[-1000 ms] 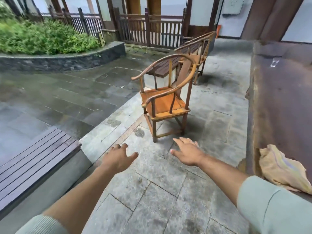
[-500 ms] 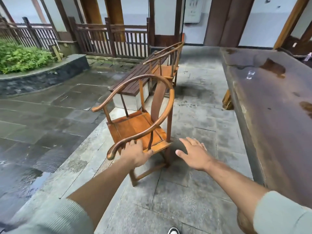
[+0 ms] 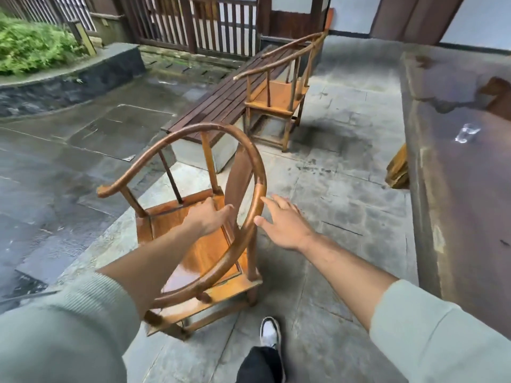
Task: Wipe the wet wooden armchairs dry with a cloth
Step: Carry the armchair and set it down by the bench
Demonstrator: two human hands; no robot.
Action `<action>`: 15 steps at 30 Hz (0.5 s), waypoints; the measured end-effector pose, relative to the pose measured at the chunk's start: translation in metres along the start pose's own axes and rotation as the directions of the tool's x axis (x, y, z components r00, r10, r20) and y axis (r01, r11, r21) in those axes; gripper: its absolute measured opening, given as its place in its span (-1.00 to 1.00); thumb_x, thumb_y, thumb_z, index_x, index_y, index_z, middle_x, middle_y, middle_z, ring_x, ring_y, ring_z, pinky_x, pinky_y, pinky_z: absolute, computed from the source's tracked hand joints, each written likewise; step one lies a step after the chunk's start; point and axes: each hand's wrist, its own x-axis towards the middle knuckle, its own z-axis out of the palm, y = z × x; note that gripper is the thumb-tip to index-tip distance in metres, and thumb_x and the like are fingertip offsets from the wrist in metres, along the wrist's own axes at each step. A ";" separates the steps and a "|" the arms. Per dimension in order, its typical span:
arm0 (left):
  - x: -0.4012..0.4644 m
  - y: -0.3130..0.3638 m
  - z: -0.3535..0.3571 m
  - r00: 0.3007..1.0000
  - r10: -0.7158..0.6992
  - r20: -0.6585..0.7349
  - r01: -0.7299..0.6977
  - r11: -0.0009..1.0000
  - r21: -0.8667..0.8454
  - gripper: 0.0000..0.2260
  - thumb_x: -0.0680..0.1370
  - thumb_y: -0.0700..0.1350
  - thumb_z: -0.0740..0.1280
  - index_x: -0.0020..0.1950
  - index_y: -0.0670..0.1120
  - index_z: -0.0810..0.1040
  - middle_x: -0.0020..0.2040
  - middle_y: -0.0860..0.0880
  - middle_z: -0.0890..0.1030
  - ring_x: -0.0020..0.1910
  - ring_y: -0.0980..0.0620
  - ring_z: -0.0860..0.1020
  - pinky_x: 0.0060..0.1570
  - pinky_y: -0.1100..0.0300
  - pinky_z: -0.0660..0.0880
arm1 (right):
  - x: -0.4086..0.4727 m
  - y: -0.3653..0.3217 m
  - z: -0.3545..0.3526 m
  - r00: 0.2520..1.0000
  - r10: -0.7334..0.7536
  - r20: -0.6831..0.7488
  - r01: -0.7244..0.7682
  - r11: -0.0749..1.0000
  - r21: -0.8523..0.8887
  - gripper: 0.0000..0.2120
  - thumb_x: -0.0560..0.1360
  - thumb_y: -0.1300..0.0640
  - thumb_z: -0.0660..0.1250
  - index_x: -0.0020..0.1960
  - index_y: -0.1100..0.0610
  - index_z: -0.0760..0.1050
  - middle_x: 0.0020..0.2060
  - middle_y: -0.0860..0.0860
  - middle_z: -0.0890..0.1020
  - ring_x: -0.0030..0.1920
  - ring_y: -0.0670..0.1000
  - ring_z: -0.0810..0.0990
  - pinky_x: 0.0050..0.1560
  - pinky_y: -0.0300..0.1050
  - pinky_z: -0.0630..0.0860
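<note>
A round-backed wooden armchair [image 3: 193, 252] stands right in front of me, its orange seat shiny with water. My left hand [image 3: 210, 218] reaches inside the curved rail, over the seat, next to the back splat, fingers apart and empty. My right hand [image 3: 284, 219] hovers open just outside the rail, fingertips close to it. A second wooden armchair [image 3: 279, 95] stands farther back beside a bench. No cloth is in view.
A long dark wet wooden table [image 3: 464, 167] runs along the right, with a clear glass [image 3: 467, 132] on it. A slatted bench [image 3: 221, 103] sits behind the near chair. Wet stone paving lies left; my shoe [image 3: 269, 331] is on the floor by the chair.
I have stepped up to the near chair. My left hand went from the armrest end to inside the rail over the seat; my right hand rose toward the rail. The cloth dropped out of view.
</note>
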 end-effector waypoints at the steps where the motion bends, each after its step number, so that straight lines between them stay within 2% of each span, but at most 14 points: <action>1: 0.033 0.013 0.000 1.000 -0.018 -0.017 0.018 1.000 -0.018 -0.27 0.54 0.39 0.09 0.47 -0.16 0.31 0.40 -0.25 0.45 0.35 -0.26 0.42 0.31 -0.13 0.39 | 0.032 0.009 -0.010 0.999 -0.034 0.013 0.034 0.999 -0.018 -0.36 0.62 -0.25 0.12 0.62 -0.04 0.09 0.62 0.05 0.06 0.61 0.12 -0.03 0.57 0.15 -0.04; 5: 0.148 0.060 0.000 0.993 -0.008 -0.115 -0.013 0.983 -0.185 -0.44 0.59 0.30 0.10 0.28 -0.15 0.45 0.24 -0.23 0.57 0.19 -0.24 0.52 0.19 -0.08 0.46 | 0.151 0.036 -0.048 0.981 -0.182 0.063 0.188 0.975 -0.116 -0.38 0.64 -0.19 0.13 0.62 -0.01 0.09 0.63 0.05 0.04 0.61 0.10 -0.07 0.58 0.13 -0.10; 7: 0.190 0.075 -0.003 0.986 -0.010 -0.168 -0.027 0.975 -0.221 -0.54 0.62 0.22 0.09 0.21 -0.13 0.48 0.17 -0.21 0.61 0.13 -0.22 0.55 0.14 -0.05 0.47 | 0.205 0.042 -0.063 0.969 -0.238 0.070 0.246 0.956 -0.157 -0.38 0.65 -0.17 0.14 0.62 0.02 0.10 0.62 0.07 0.07 0.61 0.10 -0.03 0.58 0.12 -0.07; 9: 0.209 0.080 -0.009 0.987 -0.008 -0.158 -0.030 0.972 -0.235 -0.62 0.64 0.13 0.10 0.20 -0.12 0.50 0.14 -0.20 0.62 0.10 -0.21 0.57 0.14 -0.06 0.48 | 0.233 0.042 -0.074 0.958 -0.264 0.112 0.280 0.947 -0.158 -0.38 0.64 -0.16 0.16 0.62 0.03 0.10 0.62 0.07 0.07 0.61 0.10 -0.01 0.57 0.13 -0.04; 11: 0.237 0.080 -0.021 0.980 -0.081 -0.184 0.033 0.968 -0.250 -0.67 0.66 0.06 0.11 0.24 -0.12 0.49 0.15 -0.20 0.63 0.10 -0.21 0.57 0.12 0.00 0.47 | 0.270 0.039 -0.086 0.934 -0.309 0.181 0.338 0.928 -0.159 -0.37 0.64 -0.16 0.17 0.62 0.03 0.10 0.62 0.06 0.06 0.61 0.09 -0.03 0.58 0.13 -0.05; 13: 0.258 0.074 -0.034 0.966 -0.167 -0.196 0.111 0.957 -0.269 -0.69 0.65 0.03 0.13 0.26 -0.13 0.48 0.14 -0.19 0.64 0.05 -0.16 0.56 0.01 0.07 0.43 | 0.308 0.036 -0.092 0.913 -0.325 0.245 0.373 0.909 -0.184 -0.36 0.63 -0.16 0.19 0.62 0.02 0.08 0.63 0.06 0.04 0.61 0.08 -0.05 0.59 0.11 -0.07; 15: 0.279 0.064 -0.043 0.941 -0.247 -0.231 0.174 0.939 -0.295 -0.67 0.65 0.04 0.14 0.30 -0.11 0.48 0.18 -0.19 0.63 0.07 -0.15 0.56 0.04 0.04 0.43 | 0.353 0.031 -0.094 0.884 -0.365 0.293 0.431 0.878 -0.208 -0.34 0.62 -0.16 0.20 0.63 0.03 0.07 0.63 0.06 0.03 0.61 0.10 -0.06 0.59 0.09 -0.09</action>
